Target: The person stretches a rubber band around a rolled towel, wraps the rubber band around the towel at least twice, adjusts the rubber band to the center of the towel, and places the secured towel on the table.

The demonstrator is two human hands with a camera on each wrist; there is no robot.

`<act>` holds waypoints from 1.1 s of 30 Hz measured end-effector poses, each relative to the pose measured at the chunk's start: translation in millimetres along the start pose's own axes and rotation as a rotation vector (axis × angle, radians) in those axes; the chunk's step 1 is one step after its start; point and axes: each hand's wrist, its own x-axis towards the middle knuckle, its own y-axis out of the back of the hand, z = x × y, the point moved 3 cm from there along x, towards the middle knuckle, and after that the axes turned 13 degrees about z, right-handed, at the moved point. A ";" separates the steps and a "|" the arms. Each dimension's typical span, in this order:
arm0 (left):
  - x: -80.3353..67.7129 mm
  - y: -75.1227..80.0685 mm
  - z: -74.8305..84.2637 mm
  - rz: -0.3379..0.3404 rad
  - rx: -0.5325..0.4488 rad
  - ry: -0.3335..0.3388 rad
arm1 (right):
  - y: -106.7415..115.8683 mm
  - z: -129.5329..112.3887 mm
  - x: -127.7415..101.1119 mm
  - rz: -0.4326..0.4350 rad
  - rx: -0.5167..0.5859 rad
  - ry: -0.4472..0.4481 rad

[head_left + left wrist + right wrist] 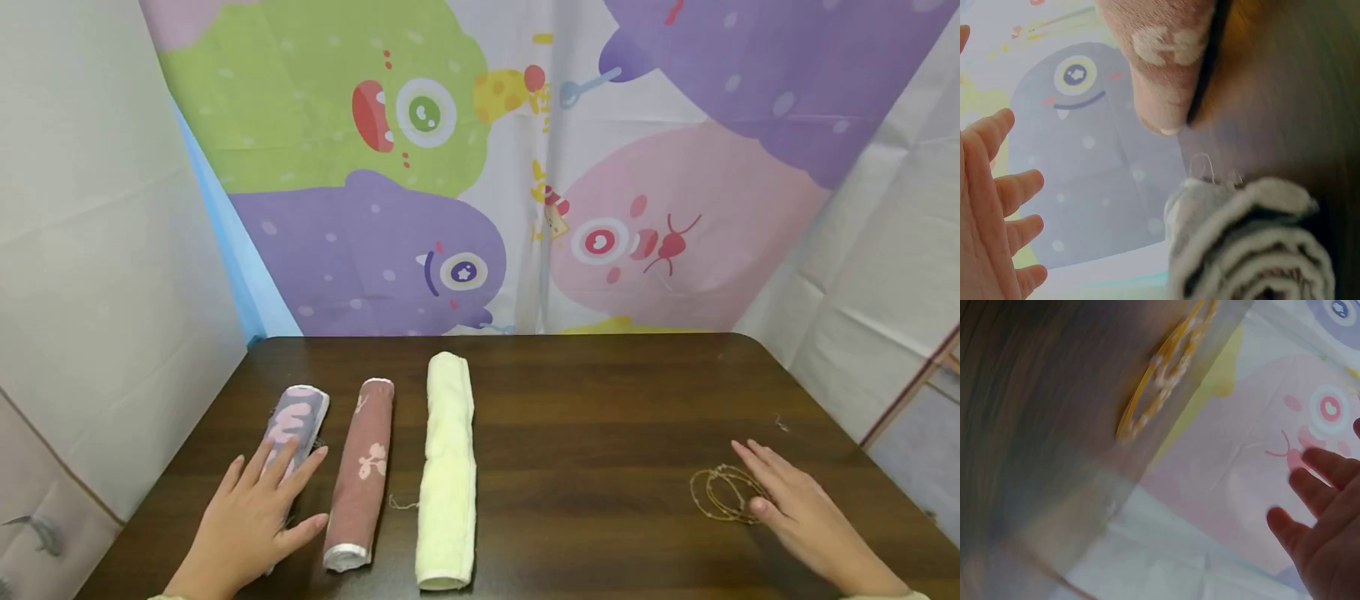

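Your left hand (pixel 251 521) is lying flat with fingers spread on the near end of the purple roll (pixel 294 425), not gripping it. Just beside that roll sits the pink roll (pixel 363 471), then the cream roll (pixel 447 471), all three side by side on the table (pixel 600 400). Your right hand (pixel 802 508) is over on the other side, fingers straight and relaxed, thumb touching the rubber bands (pixel 720 493). No containers here, just loose stuff.
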 end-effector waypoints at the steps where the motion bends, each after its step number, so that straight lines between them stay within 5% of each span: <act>1: 0.9 0.1 1.1 0.004 -0.002 -0.001 | -0.4 -0.5 0.6 0.013 0.054 -0.008; 5: 3.9 -1.7 6.0 -0.014 -0.005 -0.001 | -1.0 -2.2 2.7 0.055 0.198 -0.042; 10: 11.0 -3.0 14.8 -0.024 -0.085 0.016 | 2.4 -2.2 4.2 0.091 0.185 -0.074; 18: 30.6 4.4 34.8 0.072 -0.682 0.029 | 7.2 -2.0 7.2 0.115 -0.033 0.010; 22: 44.5 1.1 44.2 0.004 -0.878 0.040 | 6.3 3.0 2.7 0.143 -0.098 0.073; 26: 55.6 -8.2 49.8 -0.135 -0.949 0.155 | 1.9 8.4 -0.9 0.162 -0.040 0.108; 33: 66.9 -23.5 56.4 -0.293 -1.018 0.368 | -10.4 10.6 -4.9 0.062 0.030 -0.002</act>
